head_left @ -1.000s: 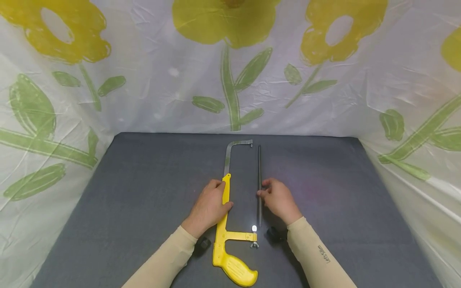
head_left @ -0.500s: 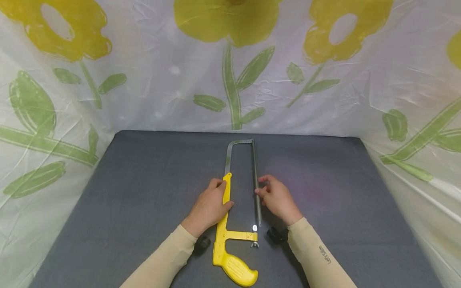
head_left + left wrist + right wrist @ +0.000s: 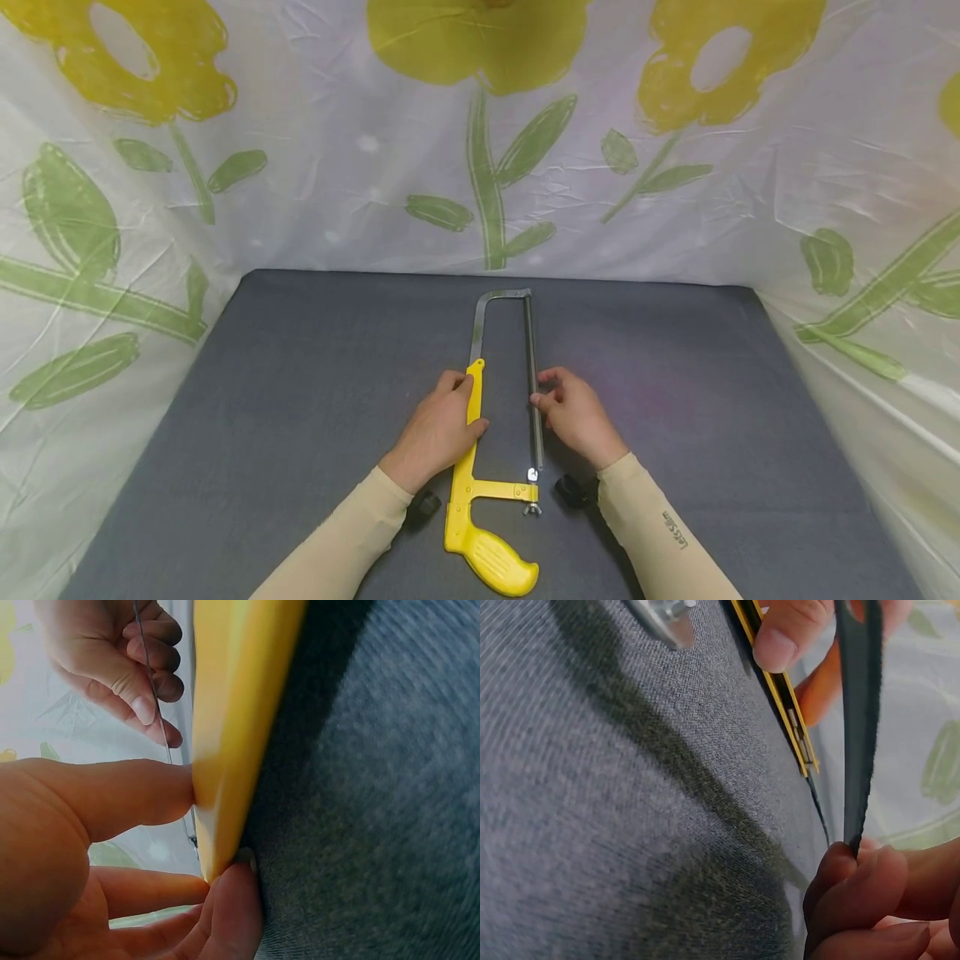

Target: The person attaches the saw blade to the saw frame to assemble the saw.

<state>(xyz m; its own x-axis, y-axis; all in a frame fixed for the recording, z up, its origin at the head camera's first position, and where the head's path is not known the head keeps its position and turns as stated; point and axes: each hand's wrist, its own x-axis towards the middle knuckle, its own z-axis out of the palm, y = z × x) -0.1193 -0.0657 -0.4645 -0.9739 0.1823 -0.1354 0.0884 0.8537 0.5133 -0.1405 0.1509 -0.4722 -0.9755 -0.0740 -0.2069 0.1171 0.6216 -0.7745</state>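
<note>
A hacksaw frame (image 3: pixel 497 565), yellow with a bare metal front bow, lies on the dark cloth. My left hand (image 3: pixel 431 433) grips its yellow spine, thumb on one side and fingers on the other, as the left wrist view shows. Between thumb and fingers, my right hand (image 3: pixel 579 418) pinches a thin dark hacksaw blade (image 3: pixel 861 712) around its middle. The blade's far end meets the tip of the front bow in the head view. Its near end, with a hole visible in the right wrist view, is close to the metal post (image 3: pixel 532 474) on the yellow cross arm.
A wing nut (image 3: pixel 532 509) sits on the outer side of the cross arm. Black wrist devices (image 3: pixel 576 492) are worn under both wrists. The dark cloth-covered table (image 3: pixel 315 350) ends at a flower-printed curtain (image 3: pixel 322 158).
My right hand has shifted the blade's far end left, from beside the front bow onto its tip. The near end has come slightly closer to the post. My left hand keeps its grip.
</note>
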